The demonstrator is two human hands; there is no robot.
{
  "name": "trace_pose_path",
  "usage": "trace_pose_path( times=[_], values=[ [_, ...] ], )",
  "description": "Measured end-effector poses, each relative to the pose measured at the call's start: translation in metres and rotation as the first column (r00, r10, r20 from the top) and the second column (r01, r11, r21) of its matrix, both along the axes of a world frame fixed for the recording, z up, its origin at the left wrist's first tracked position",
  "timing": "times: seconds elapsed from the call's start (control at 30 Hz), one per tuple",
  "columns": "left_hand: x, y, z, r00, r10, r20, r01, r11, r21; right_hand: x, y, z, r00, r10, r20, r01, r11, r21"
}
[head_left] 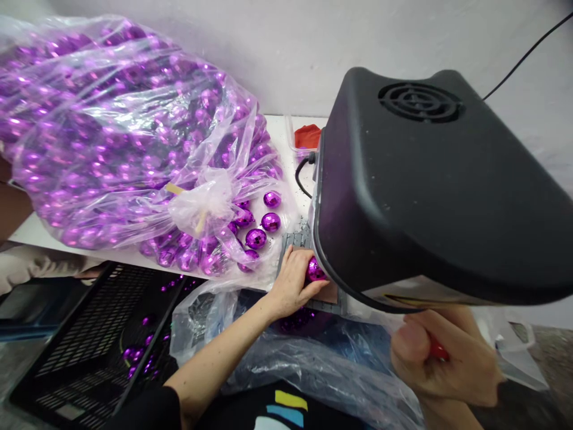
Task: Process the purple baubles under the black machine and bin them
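My left hand (293,285) grips a shiny purple faceted ball (316,270) on a brown block (329,292), which rests on a grey slotted metal base (298,240). Above and to the right of it looms the big black machine housing (430,185), hiding what lies beneath it. Below the housing's right side, my right hand (447,355) is closed in a fist around a red handle (439,349), of which only a small part shows. Several loose purple balls (256,239) lie left of the base by a bag's mouth.
A large clear bag (206,200) full of purple balls covers the left of the white table (280,128). A black crate (80,334) with more purple pieces stands below. Clear plastic sheeting (286,364) drapes in front of me. A plastic tub (290,134) with red cloth sits behind.
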State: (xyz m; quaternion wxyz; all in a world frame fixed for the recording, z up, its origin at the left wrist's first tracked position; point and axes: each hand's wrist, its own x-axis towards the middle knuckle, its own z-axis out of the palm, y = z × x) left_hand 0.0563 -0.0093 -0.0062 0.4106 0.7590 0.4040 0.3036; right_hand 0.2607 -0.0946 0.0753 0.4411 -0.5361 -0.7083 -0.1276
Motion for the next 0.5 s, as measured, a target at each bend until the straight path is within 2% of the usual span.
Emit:
trace_pose_path(
  times=[0.33, 0.4, 0.5],
  values=[
    [0.000, 0.000, -0.002, 1.000, 0.002, 0.016, -0.002, 1.000, 0.021, -0.002, -0.001, -0.002, 0.998, -0.027, 0.051, 0.026, 0.999, 0.020],
    [0.000, 0.000, -0.003, 1.000, 0.008, 0.022, -0.009, 1.000, 0.021, -0.003, 0.002, -0.009, 0.997, -0.023, 0.070, 0.022, 1.000, 0.019],
    [0.000, 0.000, -0.002, 1.000, 0.012, 0.022, -0.012, 1.000, 0.011, -0.004, 0.014, -0.031, 0.997, -0.021, 0.079, 0.019, 1.000, 0.020]
  ],
)
